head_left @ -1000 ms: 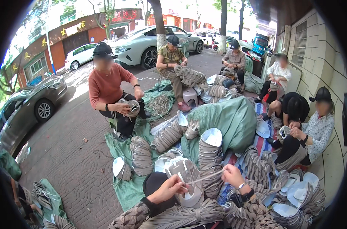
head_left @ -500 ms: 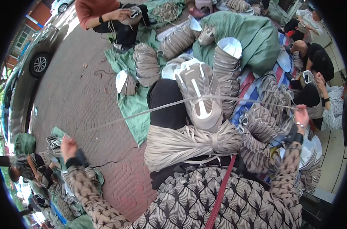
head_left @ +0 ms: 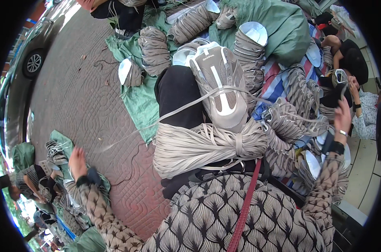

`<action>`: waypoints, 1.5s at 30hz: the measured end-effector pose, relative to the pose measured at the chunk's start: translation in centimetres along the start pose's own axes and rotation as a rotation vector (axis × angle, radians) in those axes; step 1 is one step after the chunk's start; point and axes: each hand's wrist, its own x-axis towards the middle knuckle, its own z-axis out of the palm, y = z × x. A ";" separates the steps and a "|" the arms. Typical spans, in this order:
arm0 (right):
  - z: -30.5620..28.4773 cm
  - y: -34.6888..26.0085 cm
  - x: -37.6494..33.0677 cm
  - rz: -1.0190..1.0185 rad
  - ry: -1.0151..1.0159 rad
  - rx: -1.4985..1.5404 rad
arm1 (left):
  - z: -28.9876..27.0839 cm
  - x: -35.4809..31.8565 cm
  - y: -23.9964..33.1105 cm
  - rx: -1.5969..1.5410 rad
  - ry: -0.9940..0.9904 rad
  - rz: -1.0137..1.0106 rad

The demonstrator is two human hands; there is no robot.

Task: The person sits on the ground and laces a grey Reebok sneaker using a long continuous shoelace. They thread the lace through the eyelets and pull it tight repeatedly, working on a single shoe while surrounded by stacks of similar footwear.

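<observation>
A grey-beige shoe upper [head_left: 224, 90] with white trim rests toe toward me on my lap, beside my black-clad knee [head_left: 178, 98]. A flat beige shoelace [head_left: 173, 112] crosses it, passing through its front eyelets and trailing off both sides, its left end blurred. Out to the left, my left hand [head_left: 77, 163] is spread, apart from the lace end. My right hand [head_left: 343, 115] is raised at the far right with fingers stretched, and the lace's slack right part lies below and beside it. A thick bundle of beige laces [head_left: 199, 147], tied round, lies across my lap.
Stacks of nested shoe uppers [head_left: 155, 50] stand ahead and to the right, on green sheeting [head_left: 140, 109] and striped cloth. A big green sack [head_left: 278, 33] sits beyond. Other people work at both sides [head_left: 350, 59]. A parked car [head_left: 20, 84] stands on the left paving.
The lace was pulled taut between both hands; now it hangs slack. My hands have opened off it, the right one rising. The view has shifted, so the shoe upper appears higher.
</observation>
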 end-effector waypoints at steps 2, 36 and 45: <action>11.9 0.8 -3.4 -0.168 -0.359 -0.097 | 11.5 -1.1 -2.4 0.257 -0.322 0.058; 36.0 3.7 -16.1 -0.191 -0.655 -0.547 | 45.0 -21.7 -11.5 1.286 -0.906 1.181; 34.9 4.3 -14.5 -0.170 -0.830 -0.660 | 43.5 -19.2 -10.8 1.194 -1.032 1.143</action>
